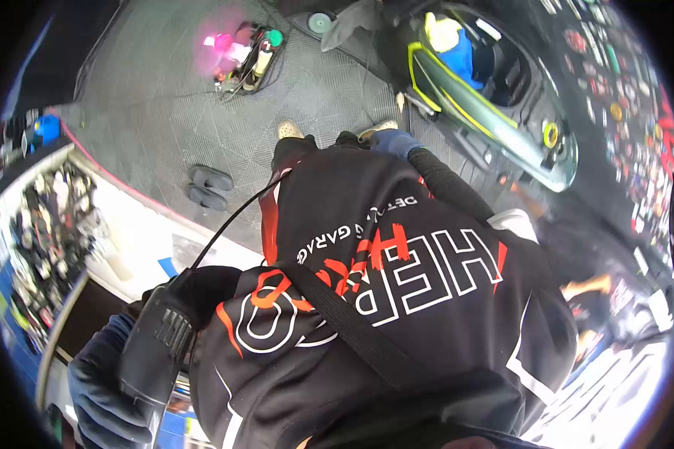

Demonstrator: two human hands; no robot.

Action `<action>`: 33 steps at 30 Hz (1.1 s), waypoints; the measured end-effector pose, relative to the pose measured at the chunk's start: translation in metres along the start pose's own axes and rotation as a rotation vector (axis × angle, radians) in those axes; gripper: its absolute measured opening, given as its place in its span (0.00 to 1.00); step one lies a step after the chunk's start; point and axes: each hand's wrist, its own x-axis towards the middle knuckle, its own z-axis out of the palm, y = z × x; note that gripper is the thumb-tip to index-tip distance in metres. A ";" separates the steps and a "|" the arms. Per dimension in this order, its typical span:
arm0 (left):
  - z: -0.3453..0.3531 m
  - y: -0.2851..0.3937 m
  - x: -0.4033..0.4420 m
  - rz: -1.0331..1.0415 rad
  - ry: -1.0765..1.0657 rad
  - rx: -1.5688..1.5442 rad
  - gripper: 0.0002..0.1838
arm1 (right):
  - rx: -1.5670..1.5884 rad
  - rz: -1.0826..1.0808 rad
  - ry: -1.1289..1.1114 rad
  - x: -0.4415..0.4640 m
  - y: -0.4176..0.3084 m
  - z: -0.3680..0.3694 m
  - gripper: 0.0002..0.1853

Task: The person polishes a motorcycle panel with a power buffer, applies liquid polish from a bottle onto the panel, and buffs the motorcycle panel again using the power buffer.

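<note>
At the lower left, my left hand (105,389) wears a dark blue glove. Its fingers are closed around a black corded power tool (157,340) with vent slots in its housing. The tool's cord (232,217) runs up across my left side; its working end is out of sight. My right hand (393,142), also in a blue glove, is low in front of me by my right leg, above a beige shoe (380,129). How its fingers are set, and whether they hold anything, is not clear. My black printed shirt (397,277) fills the middle.
Ahead on the grey tiled floor (142,127) is a caddy of bottles (251,63). Dark slippers (208,187) lie left of my feet. To the right is a glossy vehicle part (494,112) edged with yellow-green, with cloths (453,49) on it. A white-topped counter (120,217) with clutter stands left.
</note>
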 end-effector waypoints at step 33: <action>0.315 -0.366 -0.003 -1.446 -0.975 0.272 0.45 | 1.856 0.806 0.876 0.024 0.071 0.414 0.19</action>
